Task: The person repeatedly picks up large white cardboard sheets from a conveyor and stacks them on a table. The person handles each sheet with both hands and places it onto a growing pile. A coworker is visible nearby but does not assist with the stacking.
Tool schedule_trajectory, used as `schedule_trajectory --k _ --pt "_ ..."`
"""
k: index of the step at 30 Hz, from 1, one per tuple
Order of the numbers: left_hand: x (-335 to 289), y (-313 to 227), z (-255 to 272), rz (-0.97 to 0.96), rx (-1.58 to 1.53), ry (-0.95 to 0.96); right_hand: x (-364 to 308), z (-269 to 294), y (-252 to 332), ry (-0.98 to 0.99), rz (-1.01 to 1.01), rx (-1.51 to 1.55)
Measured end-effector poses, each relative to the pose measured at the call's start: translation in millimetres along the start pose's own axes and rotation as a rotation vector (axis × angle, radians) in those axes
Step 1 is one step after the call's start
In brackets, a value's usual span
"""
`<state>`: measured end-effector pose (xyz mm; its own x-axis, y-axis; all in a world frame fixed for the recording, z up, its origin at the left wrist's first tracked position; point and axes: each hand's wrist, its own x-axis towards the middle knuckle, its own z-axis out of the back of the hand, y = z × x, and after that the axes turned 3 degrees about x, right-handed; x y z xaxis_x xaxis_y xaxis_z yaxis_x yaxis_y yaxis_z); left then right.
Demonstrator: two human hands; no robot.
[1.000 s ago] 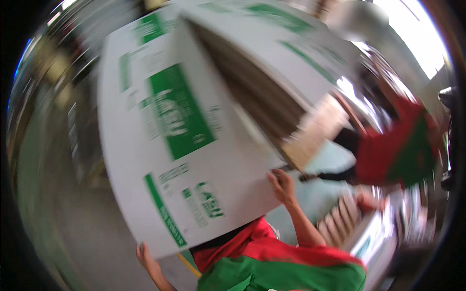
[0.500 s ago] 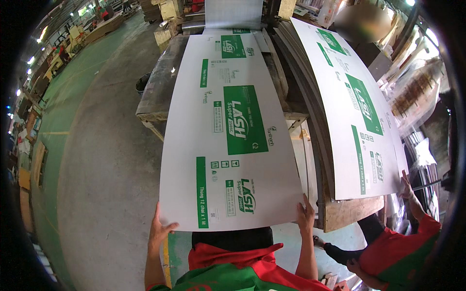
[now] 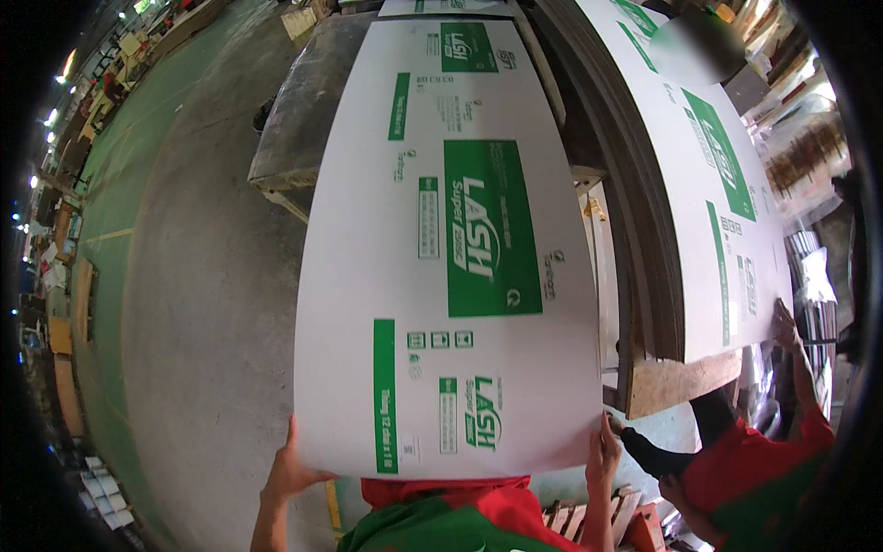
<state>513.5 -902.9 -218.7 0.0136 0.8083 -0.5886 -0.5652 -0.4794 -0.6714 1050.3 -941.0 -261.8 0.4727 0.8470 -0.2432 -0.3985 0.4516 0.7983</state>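
Observation:
A long white cardboard sheet (image 3: 368, 276) printed in green stretches from my body up to the far table. Its near left corner is in my left hand (image 3: 292, 469), the thumb on top and the fingers along the edge and underneath. My right hand (image 3: 602, 451) grips the right edge by the near corner. Between my hands the sheet is held out in front of me, over the floor, with its far part above the dark table (image 3: 308, 120). At the far end, another printed sheet (image 3: 446, 7) lies just beyond it.
To the right stands a tall stack of cardboard sheets (image 3: 658, 276), a printed one on top, over a wooden base (image 3: 681, 382). A co-worker in red and green (image 3: 754, 469) has a hand (image 3: 786, 327) at that top sheet. Concrete floor (image 3: 212, 304) extends on the left.
My hands have drawn the sheet toward me, and its far end has come away from the roller machine. Another printed sheet now shows behind it. The view has shifted somewhat.

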Motion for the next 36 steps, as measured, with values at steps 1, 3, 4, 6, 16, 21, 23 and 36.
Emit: schedule_trajectory --k 1,3,4,6,16,21,23,36 --pt "2.2 -3.0 1.7 -0.001 0.005 0.004 -0.6 -4.7 1.6 0.003 -0.003 0.012" --pt "14.3 -12.9 1.6 -0.028 0.004 0.002 9.4 -15.1 9.3 -0.019 0.046 0.014" --pt "22.3 -18.9 -0.9 -0.041 -0.002 0.004 22.0 -20.9 15.1 -0.038 0.08 -0.002" --pt "57.8 -28.2 1.2 -0.061 0.003 -0.004 61.8 -37.0 23.9 -0.063 0.106 -0.118" --pt "237.8 -31.6 14.9 -0.139 0.05 -0.142 250.3 -107.0 30.8 -0.14 0.179 0.043" --pt "304.7 -13.5 23.2 -0.451 0.027 -0.437 175.0 -107.7 70.3 -0.276 0.467 -0.442" --pt "328.8 10.6 22.6 -0.468 -0.007 -0.488 110.0 -86.6 73.5 -0.297 0.771 -0.31" --pt "239.9 -201.8 -122.1 -0.939 -0.073 -0.116 134.3 72.5 83.9 -0.784 1.046 -0.891"
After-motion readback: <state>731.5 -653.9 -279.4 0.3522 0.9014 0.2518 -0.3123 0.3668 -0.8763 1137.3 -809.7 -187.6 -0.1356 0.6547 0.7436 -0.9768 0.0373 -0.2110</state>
